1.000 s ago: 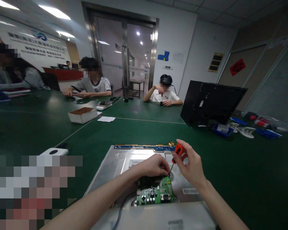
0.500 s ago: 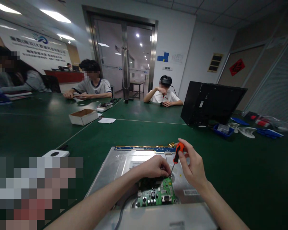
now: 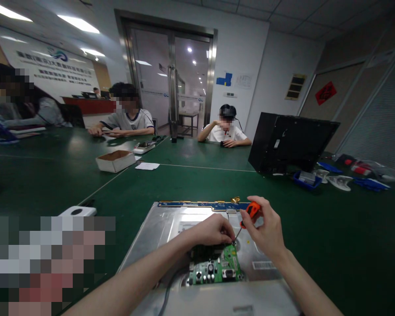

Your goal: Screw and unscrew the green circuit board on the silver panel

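Note:
My right hand (image 3: 266, 223) grips the orange and black handle of a screwdriver (image 3: 252, 210). Its thin shaft slants down and left, and the tip meets the top corner of a green circuit board (image 3: 230, 260). Close to that tip, my left hand (image 3: 216, 229) has its fingers pinched together; whether something small is between them is hidden. The board sits on the silver metal back of a flat display panel (image 3: 141, 241), which lies on the table. Along the panel's far edge runs a narrow blue circuit strip (image 3: 191, 205).
On the green table (image 3: 197, 180) stand a white open box (image 3: 113, 162), a black monitor (image 3: 292, 140) and a blue tray (image 3: 306, 180). A white device (image 3: 78, 211) lies to the left. Co-workers sit across the table. A dark cable (image 3: 167, 287) crosses the panel's near part.
The screwdriver handle has tilted further right and toward the far side, with my right hand shifting slightly right. The tip and my left hand stay at the board's corner.

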`<state>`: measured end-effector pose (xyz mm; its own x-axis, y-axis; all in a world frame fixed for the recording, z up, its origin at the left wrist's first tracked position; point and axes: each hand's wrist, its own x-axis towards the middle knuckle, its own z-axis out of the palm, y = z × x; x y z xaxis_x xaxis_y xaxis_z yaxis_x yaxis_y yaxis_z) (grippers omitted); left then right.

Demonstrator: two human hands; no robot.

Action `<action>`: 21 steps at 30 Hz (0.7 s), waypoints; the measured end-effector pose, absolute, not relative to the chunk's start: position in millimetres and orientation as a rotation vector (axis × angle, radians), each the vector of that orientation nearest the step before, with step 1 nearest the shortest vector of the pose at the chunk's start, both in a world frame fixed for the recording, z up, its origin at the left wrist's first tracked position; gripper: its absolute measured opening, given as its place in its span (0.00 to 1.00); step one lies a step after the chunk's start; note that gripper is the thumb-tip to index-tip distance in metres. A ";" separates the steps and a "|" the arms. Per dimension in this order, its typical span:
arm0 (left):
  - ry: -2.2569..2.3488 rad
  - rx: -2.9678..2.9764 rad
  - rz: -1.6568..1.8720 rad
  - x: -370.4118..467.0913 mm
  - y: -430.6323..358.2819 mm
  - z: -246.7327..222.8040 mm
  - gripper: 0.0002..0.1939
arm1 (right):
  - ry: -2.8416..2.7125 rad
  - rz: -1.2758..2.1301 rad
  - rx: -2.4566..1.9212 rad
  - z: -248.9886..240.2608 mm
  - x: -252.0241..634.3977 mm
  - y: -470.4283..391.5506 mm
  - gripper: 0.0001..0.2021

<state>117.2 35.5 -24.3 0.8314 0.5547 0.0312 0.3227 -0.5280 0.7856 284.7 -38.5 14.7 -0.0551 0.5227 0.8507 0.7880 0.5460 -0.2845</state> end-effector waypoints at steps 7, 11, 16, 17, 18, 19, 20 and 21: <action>0.656 2.159 0.336 117.8 33.3 -20.6 0.10 | -1.739 -0.196 -1.127 12.0 286.0 -39.5 0.12; 0.683 2.152 0.308 118.2 31.4 -18.1 0.08 | -1.746 -0.036 -1.133 7.7 288.5 -40.6 0.15; 0.675 2.165 0.281 118.3 31.5 -16.5 0.08 | -1.707 0.009 -1.169 5.1 290.9 -38.9 0.16; 0.677 2.169 0.275 118.3 31.5 -16.2 0.07 | -1.703 0.000 -1.175 5.0 290.8 -38.7 0.16; 0.676 2.175 0.272 118.3 31.5 -15.9 0.07 | -1.699 -0.017 -1.178 5.1 290.5 -38.5 0.16; 0.673 2.180 0.272 118.3 31.5 -15.7 0.07 | -1.698 -0.040 -1.178 5.2 290.1 -38.4 0.16; 0.670 2.184 0.272 118.3 31.4 -15.4 0.07 | -1.697 -0.068 -1.175 5.4 289.6 -38.4 0.16; 0.668 2.187 0.274 118.4 31.2 -15.3 0.07 | -1.696 -0.097 -1.169 5.8 289.2 -38.4 0.16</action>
